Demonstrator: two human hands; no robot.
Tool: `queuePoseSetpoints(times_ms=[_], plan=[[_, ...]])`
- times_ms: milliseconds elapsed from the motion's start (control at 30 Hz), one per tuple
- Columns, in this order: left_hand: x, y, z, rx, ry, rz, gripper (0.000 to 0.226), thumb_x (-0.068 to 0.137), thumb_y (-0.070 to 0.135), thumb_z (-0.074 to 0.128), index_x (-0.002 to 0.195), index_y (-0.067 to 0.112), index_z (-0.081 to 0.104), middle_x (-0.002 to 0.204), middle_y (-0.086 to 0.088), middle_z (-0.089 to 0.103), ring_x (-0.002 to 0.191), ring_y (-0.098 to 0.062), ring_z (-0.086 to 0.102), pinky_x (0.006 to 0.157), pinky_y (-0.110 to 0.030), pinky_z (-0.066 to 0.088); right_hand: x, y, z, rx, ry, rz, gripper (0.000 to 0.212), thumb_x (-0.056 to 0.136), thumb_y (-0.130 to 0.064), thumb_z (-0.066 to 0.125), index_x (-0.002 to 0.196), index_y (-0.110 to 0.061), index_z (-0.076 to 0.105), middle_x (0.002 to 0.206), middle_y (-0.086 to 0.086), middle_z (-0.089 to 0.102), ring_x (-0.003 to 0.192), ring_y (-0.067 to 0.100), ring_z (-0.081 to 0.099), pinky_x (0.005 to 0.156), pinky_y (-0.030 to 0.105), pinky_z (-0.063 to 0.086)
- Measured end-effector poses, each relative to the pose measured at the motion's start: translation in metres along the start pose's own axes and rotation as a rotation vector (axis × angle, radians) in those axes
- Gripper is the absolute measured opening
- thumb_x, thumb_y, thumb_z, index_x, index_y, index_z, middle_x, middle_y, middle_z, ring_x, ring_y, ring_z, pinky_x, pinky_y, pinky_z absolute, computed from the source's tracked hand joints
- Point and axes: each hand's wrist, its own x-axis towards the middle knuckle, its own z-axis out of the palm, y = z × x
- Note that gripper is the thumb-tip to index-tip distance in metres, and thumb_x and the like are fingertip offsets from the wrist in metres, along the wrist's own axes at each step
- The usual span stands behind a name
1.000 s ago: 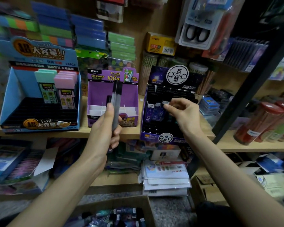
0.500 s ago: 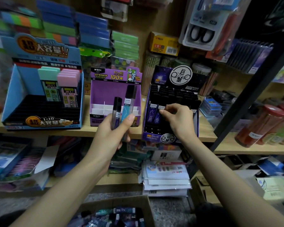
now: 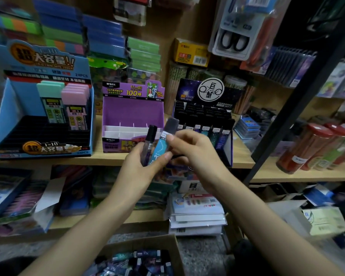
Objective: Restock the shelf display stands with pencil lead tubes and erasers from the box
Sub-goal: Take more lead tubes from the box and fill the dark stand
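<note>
Where the two hands meet at the centre of the frame, the left hand (image 3: 145,166) holds two pencil lead tubes upright: a dark purple tube (image 3: 149,140) with a black cap and, just to its right, a teal tube (image 3: 161,148) with a grey cap. The right hand (image 3: 195,154) pinches the teal tube near its top between thumb and forefinger, so both hands touch that tube. Behind the hands, on the wooden shelf (image 3: 243,158), stands the black display stand (image 3: 204,116), its front row filled with tubes. Left of it is the purple display stand (image 3: 132,110), its white dividers showing. At the left of the frame stands the blue display stand (image 3: 42,108), holding a mint stack and a pink stack of lead cases. At the bottom centre, the cardboard box (image 3: 165,243) holds more tubes.
</note>
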Motion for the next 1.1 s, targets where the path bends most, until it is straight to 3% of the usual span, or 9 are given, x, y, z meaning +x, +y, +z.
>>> queuePoseSetpoints(times_ms=[100, 167, 267, 367, 567, 733, 900, 967, 1100], plan=[[-0.003, -0.001, 0.004, 0.033, -0.033, 0.013, 0.029, 0.076, 0.046, 0.06, 0.099, 0.028, 0.06, 0.082, 0.017, 0.07, 0.071, 0.007, 0.063, 0.055, -0.006, 0.044, -0.003, -0.005, -0.008, 0.044, 0.029, -0.005, 0.01, 0.09, -0.009, 0.058, 0.09, 0.0, 0.058, 0.076, 0.012, 0.061, 0.062, 0.016, 0.056, 0.055, 0.022, 0.049], [-0.002, -0.002, 0.003, 0.03, 0.009, -0.027, 0.028, 0.083, 0.051, 0.05, 0.098, 0.028, 0.054, 0.076, 0.013, 0.07, 0.057, 0.004, 0.058, 0.048, -0.007, 0.04, 0.003, -0.015, -0.026, 0.013, 0.133, -0.094, 0.007, 0.09, -0.009, 0.058, 0.087, -0.003, 0.059, 0.08, 0.011, 0.063, 0.069, 0.018, 0.06, 0.06, 0.025, 0.051], [0.003, -0.001, -0.001, -0.018, 0.052, -0.066, 0.02, 0.093, 0.044, 0.041, 0.098, 0.024, 0.044, 0.075, 0.006, 0.071, 0.045, -0.002, 0.048, 0.041, -0.01, 0.036, 0.014, -0.027, -0.062, -0.092, 0.329, -0.249, 0.006, 0.09, -0.012, 0.06, 0.086, -0.007, 0.059, 0.088, 0.016, 0.065, 0.083, 0.031, 0.066, 0.071, 0.036, 0.055], [0.005, 0.001, 0.0, -0.018, 0.024, -0.029, 0.016, 0.096, 0.038, 0.04, 0.095, 0.024, 0.045, 0.075, 0.008, 0.07, 0.046, -0.004, 0.05, 0.038, -0.015, 0.035, 0.026, -0.018, -0.086, -0.258, 0.43, -0.296, 0.006, 0.089, -0.013, 0.062, 0.085, -0.01, 0.059, 0.091, 0.024, 0.065, 0.088, 0.039, 0.064, 0.077, 0.046, 0.053], [0.005, -0.003, 0.003, 0.017, 0.002, -0.009, 0.017, 0.098, 0.027, 0.04, 0.089, 0.02, 0.053, 0.069, 0.01, 0.066, 0.053, -0.003, 0.056, 0.043, -0.015, 0.041, 0.042, 0.009, -0.089, -0.523, 0.36, -0.341, 0.009, 0.088, -0.013, 0.064, 0.081, -0.012, 0.058, 0.074, -0.001, 0.058, 0.077, 0.021, 0.058, 0.076, 0.046, 0.05], [0.005, -0.003, 0.002, 0.011, 0.016, -0.028, 0.019, 0.098, 0.028, 0.041, 0.089, 0.018, 0.055, 0.066, 0.007, 0.065, 0.055, -0.003, 0.056, 0.045, -0.015, 0.042, 0.046, 0.022, -0.085, -0.608, 0.295, -0.343, 0.017, 0.089, -0.014, 0.063, 0.074, -0.012, 0.054, 0.068, -0.007, 0.054, 0.07, 0.014, 0.053, 0.067, 0.03, 0.045], [0.005, -0.002, 0.004, -0.002, 0.012, -0.042, 0.019, 0.097, 0.026, 0.041, 0.091, 0.015, 0.055, 0.063, 0.008, 0.066, 0.054, -0.002, 0.055, 0.044, -0.016, 0.041, 0.05, 0.023, -0.083, -0.629, 0.215, -0.313, 0.007, 0.089, -0.016, 0.062, 0.083, -0.017, 0.059, 0.081, -0.001, 0.063, 0.084, 0.022, 0.062, 0.08, 0.046, 0.052], [0.004, -0.001, 0.004, -0.002, 0.008, -0.041, 0.019, 0.098, 0.026, 0.04, 0.093, 0.015, 0.056, 0.063, 0.008, 0.066, 0.055, -0.002, 0.055, 0.045, -0.016, 0.042, 0.054, 0.028, -0.083, -0.63, 0.234, -0.287, 0.001, 0.088, -0.017, 0.064, 0.088, -0.016, 0.063, 0.083, -0.002, 0.063, 0.083, 0.018, 0.062, 0.083, 0.046, 0.052], [0.003, -0.002, 0.003, 0.01, -0.007, -0.043, 0.02, 0.098, 0.028, 0.04, 0.096, 0.017, 0.057, 0.066, 0.01, 0.066, 0.057, -0.002, 0.056, 0.046, -0.015, 0.044, 0.059, 0.038, -0.08, -0.587, 0.335, -0.222, 0.017, 0.086, -0.018, 0.066, 0.097, -0.005, 0.068, 0.088, 0.007, 0.07, 0.085, 0.02, 0.067, 0.082, 0.043, 0.055]])
